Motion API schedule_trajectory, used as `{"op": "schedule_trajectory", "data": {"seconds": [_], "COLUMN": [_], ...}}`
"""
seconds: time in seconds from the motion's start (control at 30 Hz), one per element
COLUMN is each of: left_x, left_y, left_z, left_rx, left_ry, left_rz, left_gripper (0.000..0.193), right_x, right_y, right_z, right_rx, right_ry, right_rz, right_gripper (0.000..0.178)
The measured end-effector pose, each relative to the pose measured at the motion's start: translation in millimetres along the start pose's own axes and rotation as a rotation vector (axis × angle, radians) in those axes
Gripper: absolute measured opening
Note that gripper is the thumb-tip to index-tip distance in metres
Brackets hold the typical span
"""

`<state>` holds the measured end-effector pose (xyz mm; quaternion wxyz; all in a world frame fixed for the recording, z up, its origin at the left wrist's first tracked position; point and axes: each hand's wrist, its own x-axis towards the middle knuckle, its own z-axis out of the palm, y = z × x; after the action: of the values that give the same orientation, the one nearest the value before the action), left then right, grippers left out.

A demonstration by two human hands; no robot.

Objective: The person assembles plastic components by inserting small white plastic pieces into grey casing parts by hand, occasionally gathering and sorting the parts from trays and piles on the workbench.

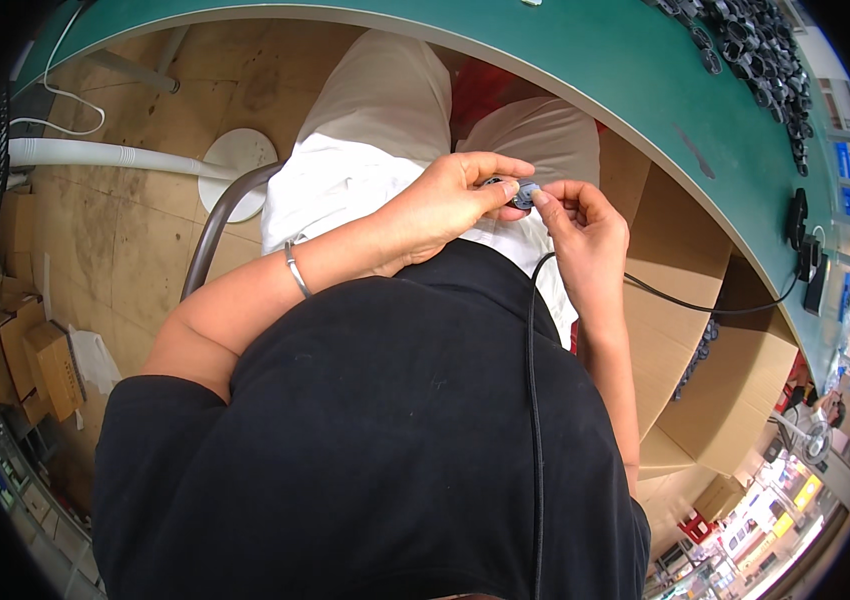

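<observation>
Above my lap, both hands meet at a small grey and black plastic part [524, 194]. My left hand [455, 200] pinches it from the left between thumb and fingers. From the right, my right hand [585, 225] closes its thumb and forefinger on the part's other edge. The fingers cover much of it, so its exact kind does not show. A metal bangle [296, 270] circles my left wrist.
A green table [635, 100] curves across the far side, with a heap of dark plastic parts [745, 50] at its right. A black cable [535, 400] runs down my front. An open cardboard box [670, 290] stands to the right, a white fan stand [125, 153] to the left.
</observation>
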<state>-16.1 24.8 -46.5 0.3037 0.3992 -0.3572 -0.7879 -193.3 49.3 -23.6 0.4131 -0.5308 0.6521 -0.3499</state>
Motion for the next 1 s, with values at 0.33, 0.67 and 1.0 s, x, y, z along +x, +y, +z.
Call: {"op": "schedule_trajectory", "data": {"seconds": [0.33, 0.67, 1.0], "left_x": [1.7, 1.4, -0.5], "left_y": [-8.3, -8.9, -4.4], "left_z": [-1.0, -1.4, -0.5], "left_rx": [-0.057, -0.074, -0.02], "left_ry": [0.028, 0.051, 0.095], "left_rz": [0.054, 0.005, 0.031], "left_gripper": [0.033, 0.03, 0.025], "right_x": [1.7, 3.9, 2.8], "right_y": [11.9, 18.8, 10.1], "right_z": [9.7, 10.5, 6.0], "right_rx": [0.309, 0.556, 0.518], "right_ry": [-0.034, -0.184, -0.265], "right_rz": [0.136, 0.301, 0.283], "right_gripper": [0.012, 0.02, 0.019]}}
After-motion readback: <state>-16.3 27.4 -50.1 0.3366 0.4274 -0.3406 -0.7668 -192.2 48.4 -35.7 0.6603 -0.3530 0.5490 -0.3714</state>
